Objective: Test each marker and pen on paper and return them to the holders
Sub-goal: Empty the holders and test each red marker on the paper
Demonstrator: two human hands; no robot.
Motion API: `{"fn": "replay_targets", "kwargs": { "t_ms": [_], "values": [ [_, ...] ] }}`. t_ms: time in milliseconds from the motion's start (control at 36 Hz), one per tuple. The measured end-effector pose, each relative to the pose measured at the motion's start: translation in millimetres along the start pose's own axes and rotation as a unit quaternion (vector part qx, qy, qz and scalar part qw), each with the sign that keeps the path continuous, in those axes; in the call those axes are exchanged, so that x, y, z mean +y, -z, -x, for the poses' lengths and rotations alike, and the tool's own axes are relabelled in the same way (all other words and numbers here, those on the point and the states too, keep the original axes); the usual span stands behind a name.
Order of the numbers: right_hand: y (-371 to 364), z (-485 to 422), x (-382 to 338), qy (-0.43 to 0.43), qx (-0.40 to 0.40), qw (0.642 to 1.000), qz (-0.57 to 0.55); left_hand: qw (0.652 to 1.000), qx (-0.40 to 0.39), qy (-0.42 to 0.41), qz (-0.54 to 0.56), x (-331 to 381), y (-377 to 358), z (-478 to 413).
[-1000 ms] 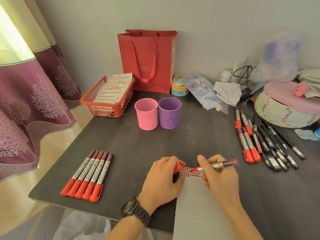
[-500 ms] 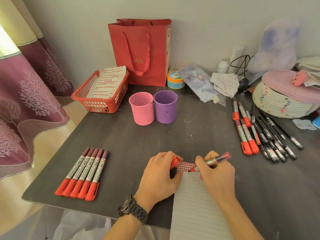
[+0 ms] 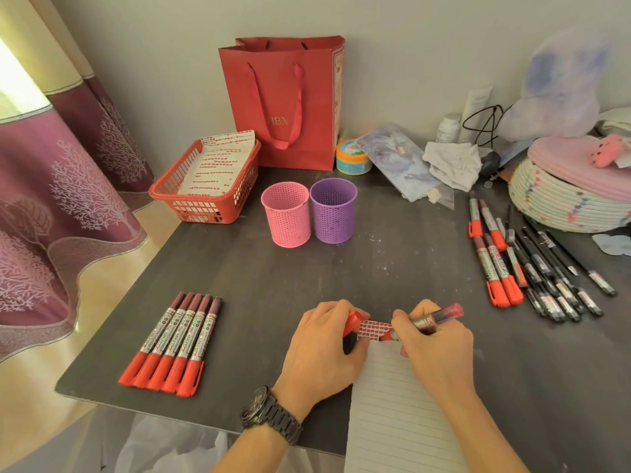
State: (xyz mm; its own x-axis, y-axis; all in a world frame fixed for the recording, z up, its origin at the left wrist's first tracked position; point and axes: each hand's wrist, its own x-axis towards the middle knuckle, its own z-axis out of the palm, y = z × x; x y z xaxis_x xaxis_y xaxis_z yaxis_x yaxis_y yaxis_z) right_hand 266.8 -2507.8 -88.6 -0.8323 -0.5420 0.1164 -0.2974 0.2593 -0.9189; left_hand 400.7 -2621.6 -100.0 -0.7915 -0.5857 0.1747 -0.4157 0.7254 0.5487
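The fingers (image 3: 406, 324) of the right hand (image 3: 435, 349) are curled round a red marker (image 3: 440, 315), which is gripped near its tip. The marker's long axis is laid low, from left to right. Its tip is pointed left and down onto the top edge of the lined paper (image 3: 392, 404), among rows of red marks (image 3: 374, 328), and its rear end is raised towards the right. The back of the right hand is turned up, with the forearm brought in from the lower right. A red cap (image 3: 353, 320) is pinched in the curled fingers of the left hand (image 3: 324, 349), which is rested at the paper's top left corner on the dark table (image 3: 273, 285). The pink holder (image 3: 286, 220) and purple holder (image 3: 334, 215) are stood side by side further back. Five capped markers (image 3: 170, 343) are laid in a row at the left, and more markers and pens (image 3: 532, 268) at the right.
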Motion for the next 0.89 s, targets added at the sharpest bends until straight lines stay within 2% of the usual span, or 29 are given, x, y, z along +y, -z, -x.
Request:
{"fn": "replay_targets", "kwargs": {
  "t_ms": [889],
  "values": [
    [1.2,0.3,-0.2,-0.011,0.003,1.0,0.0,1.0,0.01,-0.013,0.005,1.3,0.6,0.9]
  ]
}}
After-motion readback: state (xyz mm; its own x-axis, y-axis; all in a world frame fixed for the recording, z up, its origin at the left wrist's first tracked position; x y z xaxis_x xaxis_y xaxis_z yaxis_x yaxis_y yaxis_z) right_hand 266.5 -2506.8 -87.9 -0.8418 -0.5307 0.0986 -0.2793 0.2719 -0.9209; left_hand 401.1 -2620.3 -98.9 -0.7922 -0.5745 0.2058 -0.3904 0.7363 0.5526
